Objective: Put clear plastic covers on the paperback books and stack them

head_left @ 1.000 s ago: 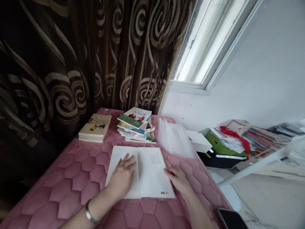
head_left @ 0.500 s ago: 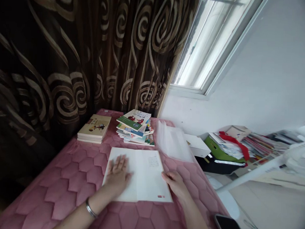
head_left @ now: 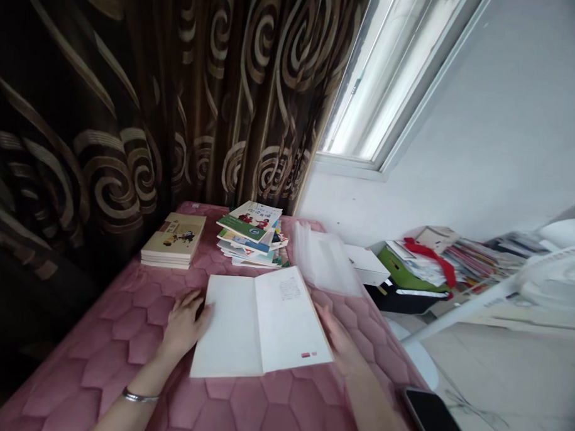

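An open book (head_left: 231, 327) with nearly blank white pages lies on the pink quilted cover. Small print and two small red marks show on its right page, which is tilted up a little. My left hand (head_left: 187, 319), with a silver bangle on the wrist, is at the book's left edge, fingers bent with the thumb at the page. At the right edge my right hand (head_left: 335, 333) holds the raised side of the book, its fingers partly hidden behind it.
Behind the book stand a stack of beige books (head_left: 173, 240) and a pile of colourful books (head_left: 252, 230). Clear plastic sheets (head_left: 324, 257) lie right of them. A phone (head_left: 434, 418) is at the lower right, near a white fan (head_left: 477, 304).
My left hand has moved off the left page to the book's left edge. The right side of the book has been lifted by my right hand. The view has shifted slightly.
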Motion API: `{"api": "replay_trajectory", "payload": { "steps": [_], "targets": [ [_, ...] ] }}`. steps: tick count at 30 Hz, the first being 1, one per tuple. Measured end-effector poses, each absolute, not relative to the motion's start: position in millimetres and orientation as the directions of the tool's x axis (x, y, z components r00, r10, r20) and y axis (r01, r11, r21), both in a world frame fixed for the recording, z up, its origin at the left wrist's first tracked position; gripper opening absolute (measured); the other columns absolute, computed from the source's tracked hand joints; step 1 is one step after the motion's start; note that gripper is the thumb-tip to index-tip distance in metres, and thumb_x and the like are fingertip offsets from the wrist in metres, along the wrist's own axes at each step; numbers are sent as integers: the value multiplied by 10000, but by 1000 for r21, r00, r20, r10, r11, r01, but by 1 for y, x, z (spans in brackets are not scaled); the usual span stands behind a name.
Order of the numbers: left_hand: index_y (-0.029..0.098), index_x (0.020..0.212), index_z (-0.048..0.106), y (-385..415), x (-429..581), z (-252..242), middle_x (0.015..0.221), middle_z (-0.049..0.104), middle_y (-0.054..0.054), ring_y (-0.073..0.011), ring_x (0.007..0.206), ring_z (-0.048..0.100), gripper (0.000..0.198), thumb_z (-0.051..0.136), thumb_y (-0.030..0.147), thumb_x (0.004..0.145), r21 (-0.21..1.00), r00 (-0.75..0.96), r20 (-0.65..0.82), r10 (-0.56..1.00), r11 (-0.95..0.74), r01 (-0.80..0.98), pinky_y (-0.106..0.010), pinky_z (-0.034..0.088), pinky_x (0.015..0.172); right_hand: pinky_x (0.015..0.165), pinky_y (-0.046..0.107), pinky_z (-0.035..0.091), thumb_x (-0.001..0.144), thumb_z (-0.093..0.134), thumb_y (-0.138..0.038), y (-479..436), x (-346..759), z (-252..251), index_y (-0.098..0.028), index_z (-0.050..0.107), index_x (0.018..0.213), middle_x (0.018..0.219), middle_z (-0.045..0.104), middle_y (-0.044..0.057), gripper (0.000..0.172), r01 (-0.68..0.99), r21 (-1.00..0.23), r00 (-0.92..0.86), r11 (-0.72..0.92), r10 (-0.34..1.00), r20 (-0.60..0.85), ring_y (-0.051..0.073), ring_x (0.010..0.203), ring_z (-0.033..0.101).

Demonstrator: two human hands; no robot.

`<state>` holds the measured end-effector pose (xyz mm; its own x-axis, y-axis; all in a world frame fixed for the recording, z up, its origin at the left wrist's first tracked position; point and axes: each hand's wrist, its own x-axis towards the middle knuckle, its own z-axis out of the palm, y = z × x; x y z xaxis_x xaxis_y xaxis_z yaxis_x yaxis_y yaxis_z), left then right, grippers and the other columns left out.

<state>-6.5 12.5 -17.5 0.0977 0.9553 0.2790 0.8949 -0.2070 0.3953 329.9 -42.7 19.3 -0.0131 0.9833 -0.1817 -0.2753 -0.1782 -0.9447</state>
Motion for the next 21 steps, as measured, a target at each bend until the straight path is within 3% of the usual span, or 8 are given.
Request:
{"api": "replay_trajectory", "payload": {
  "steps": [2, 8, 11, 14, 18, 21],
  "targets": [
    [156, 1059, 669, 13, -7, -20, 1269, 609, -125, -267, 1214, 518, 423, 395, 430, 890, 393, 87, 279, 956, -197, 898, -454, 383, 1036, 884, 455, 476, 785, 360, -783, -42, 325, 25, -234, 545, 1281, 1193, 648, 119, 762, -267, -948, -84, -175, 984, -158, 320, 1078, 609],
    [174, 1056, 676, 12, -7, -22, 1293, 596, -113, -267, 1211, 519, 380, 412, 391, 889, 363, 91, 292, 952, -198, 911, -451, 398, 1024, 922, 471, 446, 752, 46, -842, -40, 305, 36, -251, 434, 1390, 1270, 603, 118, 952, -60, -989, -84, -134, 988, -129, 318, 1170, 555],
    [180, 1064, 678, 12, -8, -22, 1278, 606, -104, -266, 1217, 513, 383, 393, 370, 894, 354, 97, 295, 951, -203, 913, -441, 410, 1018, 1025, 452, 379, 754, -21, -821, -38, 286, 38, -265, 414, 1410, 1339, 554, 89, 964, -23, -998, -124, -52, 991, -49, 287, 1279, 460],
    [158, 1063, 680, 12, -8, -22, 1272, 607, -120, -277, 1219, 505, 394, 386, 359, 896, 366, 103, 300, 948, -215, 906, -452, 415, 1013, 1142, 404, 225, 822, 37, -768, -37, 264, 37, -297, 355, 1443, 1488, 376, 16, 841, 142, -984, -265, 103, 962, 62, 221, 1404, 257],
    [162, 1082, 676, 13, -11, -21, 1264, 613, -117, -261, 1228, 500, 384, 368, 307, 904, 404, 137, 302, 943, -257, 878, -462, 386, 1041, 1177, 456, 52, 932, 202, -616, -39, 235, 33, -300, 235, 1482, 1570, 111, -23, 635, 535, -788, -481, 306, 877, 14, 213, 1447, 21],
    [197, 1039, 691, 15, -16, -22, 1169, 672, -84, -240, 1241, 495, 372, 351, 245, 895, 429, 210, 282, 936, -318, 845, -481, 336, 1081, 1154, 548, 23, 949, 328, -520, -42, 217, 26, -288, 232, 1481, 1568, 58, 5, 588, 698, -596, -536, 396, 841, -68, 270, 1440, -37]
  ]
}}
